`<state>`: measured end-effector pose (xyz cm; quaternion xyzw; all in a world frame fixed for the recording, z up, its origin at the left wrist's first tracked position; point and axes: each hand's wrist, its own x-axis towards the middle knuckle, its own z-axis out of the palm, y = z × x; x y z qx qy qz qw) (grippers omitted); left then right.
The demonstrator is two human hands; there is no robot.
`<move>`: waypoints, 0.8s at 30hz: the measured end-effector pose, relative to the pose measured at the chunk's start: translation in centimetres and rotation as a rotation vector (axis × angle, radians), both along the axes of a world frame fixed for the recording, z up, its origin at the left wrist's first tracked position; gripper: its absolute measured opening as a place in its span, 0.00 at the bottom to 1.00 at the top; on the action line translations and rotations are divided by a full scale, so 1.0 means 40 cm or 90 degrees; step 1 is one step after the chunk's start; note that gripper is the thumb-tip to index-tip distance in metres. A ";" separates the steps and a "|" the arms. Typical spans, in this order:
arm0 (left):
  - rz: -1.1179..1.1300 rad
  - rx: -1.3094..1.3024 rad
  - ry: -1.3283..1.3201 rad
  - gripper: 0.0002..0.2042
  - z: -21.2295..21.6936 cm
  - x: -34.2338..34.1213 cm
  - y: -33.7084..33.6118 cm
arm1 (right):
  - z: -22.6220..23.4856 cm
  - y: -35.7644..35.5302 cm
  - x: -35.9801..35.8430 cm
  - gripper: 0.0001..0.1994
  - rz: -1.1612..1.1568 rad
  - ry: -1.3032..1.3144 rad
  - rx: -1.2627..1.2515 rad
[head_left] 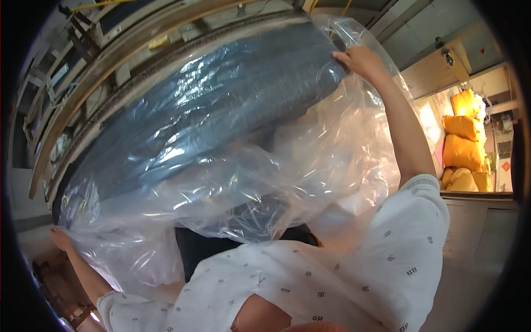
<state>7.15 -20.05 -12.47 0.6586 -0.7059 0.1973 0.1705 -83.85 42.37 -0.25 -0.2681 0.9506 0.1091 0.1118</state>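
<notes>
White patterned sleeve (354, 276) fills the bottom of the view, nearest the lens, at 5 to 6 o'clock. Right hand (359, 60) at 1 o'clock, arm stretched up, fingers closed over the top end of a big dark grey-blue fabric roll (210, 110). Roll sits inside a clear plastic bag (310, 166) and runs diagonally from 8 o'clock up to 1 o'clock. Left hand (60, 239) at 8 o'clock, at the low end of the bag, touching the plastic; grip can't be told, mostly hidden. Loose plastic hangs crumpled below the roll toward centre. Wooden frame rails (110, 61) curve just behind the roll, 10 to 12 o'clock, close to its upper edge. Stacked yellow sacks (463, 141) at 3 o'clock, well apart. Pale counter (481, 221) under them; bare floor at 4 o'clock.
</notes>
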 end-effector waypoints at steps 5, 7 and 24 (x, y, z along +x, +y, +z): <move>0.072 -0.072 -0.049 0.19 0.008 0.024 -0.010 | -0.172 -0.064 -0.070 0.28 0.130 0.141 -0.440; 0.052 -0.080 -0.043 0.18 0.013 0.005 0.000 | -0.229 -0.081 -0.088 0.29 0.011 -0.068 -0.549; 0.045 -0.259 0.433 0.15 0.029 -0.264 0.050 | -0.312 -0.086 0.975 0.30 0.548 -0.515 -0.369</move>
